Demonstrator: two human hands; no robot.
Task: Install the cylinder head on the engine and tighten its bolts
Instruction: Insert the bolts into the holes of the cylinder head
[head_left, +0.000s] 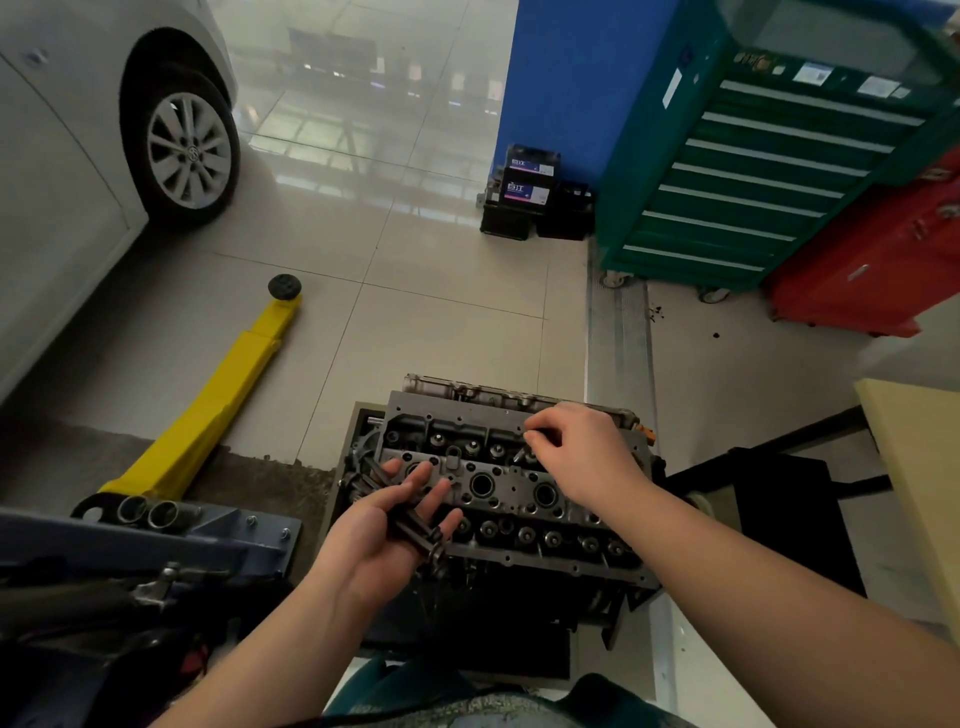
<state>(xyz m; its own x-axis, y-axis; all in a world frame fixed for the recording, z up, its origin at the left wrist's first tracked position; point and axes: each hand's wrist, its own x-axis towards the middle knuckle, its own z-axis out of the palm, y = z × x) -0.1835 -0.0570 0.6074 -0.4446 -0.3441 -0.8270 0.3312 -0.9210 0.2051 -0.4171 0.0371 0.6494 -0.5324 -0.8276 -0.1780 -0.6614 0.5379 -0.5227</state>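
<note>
The dark grey cylinder head (498, 483) sits on top of the engine (519, 587) low in the middle of the view. My left hand (384, 525) is palm up over the head's left end, and several long dark bolts (410, 519) lie across its palm and loosely curled fingers. My right hand (582, 452) is over the far right part of the head. Its thumb and fingers pinch the top of one bolt (535, 436) that points down at the head. The lower end of that bolt is hidden among the head's recesses.
A yellow floor jack (218, 400) lies on the tiled floor to the left, beside a white car (78, 156). A green tool cabinet (753, 171) and a red one (872, 260) stand at the right. Black batteries (530, 192) are stacked by the blue wall. A blue-grey stand (156, 540) is at the lower left.
</note>
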